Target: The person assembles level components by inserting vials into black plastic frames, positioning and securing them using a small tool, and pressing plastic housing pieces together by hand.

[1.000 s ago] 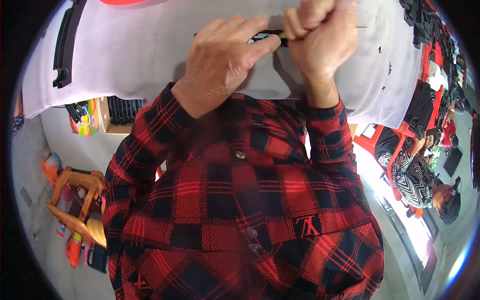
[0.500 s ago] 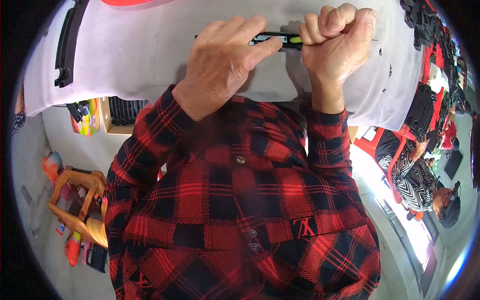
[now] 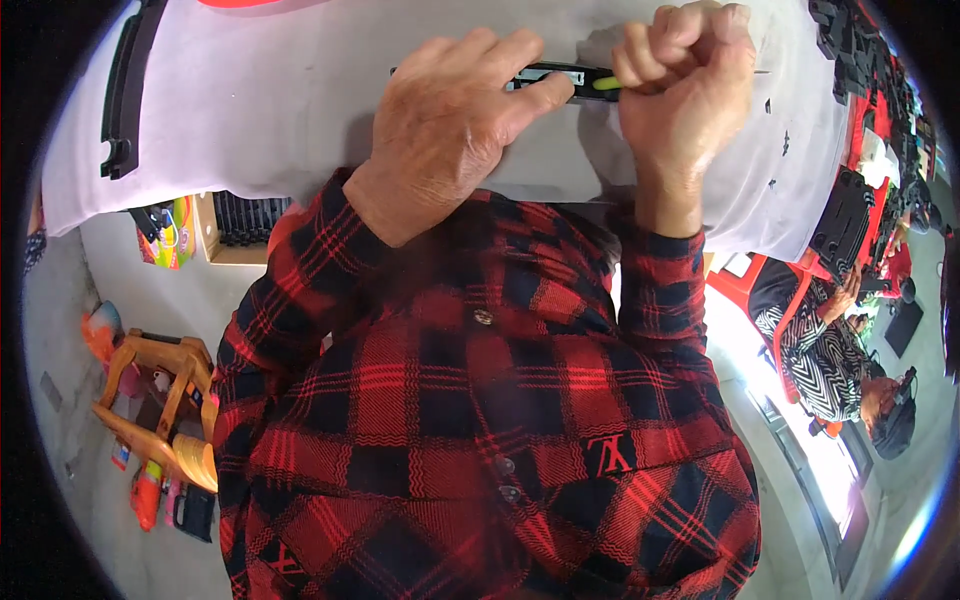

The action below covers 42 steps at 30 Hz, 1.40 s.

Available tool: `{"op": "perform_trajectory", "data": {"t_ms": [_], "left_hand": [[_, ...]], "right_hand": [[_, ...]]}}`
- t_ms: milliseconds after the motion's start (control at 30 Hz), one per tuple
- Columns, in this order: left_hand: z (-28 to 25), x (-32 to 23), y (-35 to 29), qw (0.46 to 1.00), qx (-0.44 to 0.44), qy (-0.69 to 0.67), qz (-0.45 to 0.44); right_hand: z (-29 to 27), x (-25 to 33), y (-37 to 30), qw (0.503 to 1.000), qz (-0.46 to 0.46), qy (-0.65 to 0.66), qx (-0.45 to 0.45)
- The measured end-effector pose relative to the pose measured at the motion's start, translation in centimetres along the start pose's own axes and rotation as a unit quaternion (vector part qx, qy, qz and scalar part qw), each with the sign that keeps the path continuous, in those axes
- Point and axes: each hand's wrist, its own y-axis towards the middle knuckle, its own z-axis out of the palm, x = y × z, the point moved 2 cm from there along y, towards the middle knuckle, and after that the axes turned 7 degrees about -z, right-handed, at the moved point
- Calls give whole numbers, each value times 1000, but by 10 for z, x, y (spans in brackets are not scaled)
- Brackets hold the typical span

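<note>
My left hand point(image 3: 445, 130) lies over a long narrow black plastic part point(image 3: 598, 74) on the cloth-covered table. Its fingers and thumb grip the part, and a light inner strip shows just past the thumb. At the part's right end, my right hand point(image 3: 685, 95) is closed around a slim tool with a yellow-green end point(image 3: 606, 84). That end points left and lies over the part. A thin dark shaft shows on the fist's other side; the tool's kind is hard to make out.
Small black scraps point(image 3: 786, 145) lie on the cloth point(image 3: 300, 95) at right. A long black part point(image 3: 128, 95) lies at far left, and black parts point(image 3: 845, 50) pile at far right. Below the table edge stands a box of black parts point(image 3: 208, 225). Another person point(image 3: 825, 350) sits at right.
My right hand has shifted a little to the right, with more of the yellow-green end showing. My left hand keeps its hold on the black plastic part.
</note>
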Motion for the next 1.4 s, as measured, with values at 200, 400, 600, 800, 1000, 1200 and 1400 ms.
{"op": "perform_trajectory", "data": {"t_ms": [200, 400, 600, 800, 1000, 1200, 1400], "left_hand": [[-8, -3, 3, 999, 31, -14, -11], [-3, 0, 0, 1000, 22, 1, -4], [-8, 1, 1, 999, 31, 3, -14], [-10, 0, 5, 1000, 19, -4, 10], [-10, 0, 6, 1000, 14, -4, 14], [-13, -2, 9, 1000, 22, 3, 11], [-11, -1, 7, 1000, 16, -2, 10]], "right_hand": [[34, 45, -17, 914, 106, -373, -118], [36, 30, -108, 897, 341, -228, -166], [25, 38, -136, 843, 382, -368, -89], [44, 73, -78, 617, 218, -756, 10], [37, 79, -54, 436, 125, -887, 85], [29, 71, -42, 360, 74, -911, 185], [29, 66, -31, 313, 76, -915, 241]]}}
